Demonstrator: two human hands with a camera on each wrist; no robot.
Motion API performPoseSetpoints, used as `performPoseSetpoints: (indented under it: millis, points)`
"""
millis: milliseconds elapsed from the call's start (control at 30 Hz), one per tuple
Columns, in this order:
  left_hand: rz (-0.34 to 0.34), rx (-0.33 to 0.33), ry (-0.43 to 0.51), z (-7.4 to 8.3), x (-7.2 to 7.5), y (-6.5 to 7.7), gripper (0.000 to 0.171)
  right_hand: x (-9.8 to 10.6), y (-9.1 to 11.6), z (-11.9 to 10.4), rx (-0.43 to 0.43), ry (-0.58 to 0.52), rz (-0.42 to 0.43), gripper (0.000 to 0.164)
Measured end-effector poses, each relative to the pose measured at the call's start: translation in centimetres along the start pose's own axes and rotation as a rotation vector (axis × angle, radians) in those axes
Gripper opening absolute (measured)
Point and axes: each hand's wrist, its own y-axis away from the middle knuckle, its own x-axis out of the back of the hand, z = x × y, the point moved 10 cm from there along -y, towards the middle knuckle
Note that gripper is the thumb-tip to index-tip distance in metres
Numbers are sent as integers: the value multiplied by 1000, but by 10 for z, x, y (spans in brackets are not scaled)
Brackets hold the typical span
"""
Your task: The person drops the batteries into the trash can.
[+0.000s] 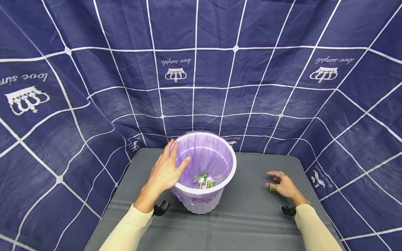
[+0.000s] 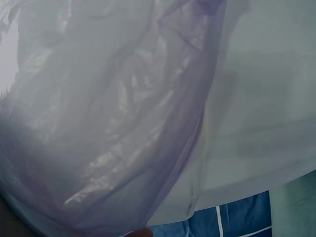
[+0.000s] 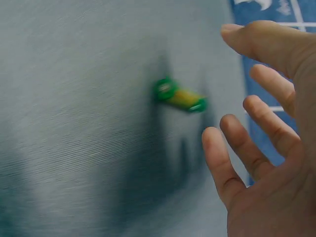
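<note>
A lilac bin [image 1: 233, 167] stands upright, lined with a thin purple plastic bag [image 1: 216, 153]. Several small green-and-yellow cylinders, battery-like in shape, [image 1: 205, 179] lie at its bottom. My left hand [image 1: 166, 170] is at the bin's left rim with its fingers extended and the thumb over the opening. In the left wrist view, the bag's overhang [image 2: 123, 108] covers part of the bin's wall. My right hand [image 1: 284, 186] hovers with spread, slightly bent fingers near one loose green-and-yellow cylinder [image 3: 181, 97] on the grey surface. That hand holds nothing.
The grey tabletop [image 1: 248, 209] carries the bin left of centre. Blue cloth with white lines [image 1: 213, 69] rises behind it and along both sides. Dark straps with wrist cameras [image 1: 161, 208] sit on both wrists.
</note>
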Motion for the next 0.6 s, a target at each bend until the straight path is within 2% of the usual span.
performPoseSetpoints:
  millis: [233,367,600]
  points:
    - [0,0,-3,-1,0,1,94,-15,8,22,-14,19,-15,60]
    - [1,2,-1,-1,0,1,94,-17,8,25,-2,21,13,55]
    - [2,-2,-5,-1,0,0,94,-21,10,31,-43,8,38,42]
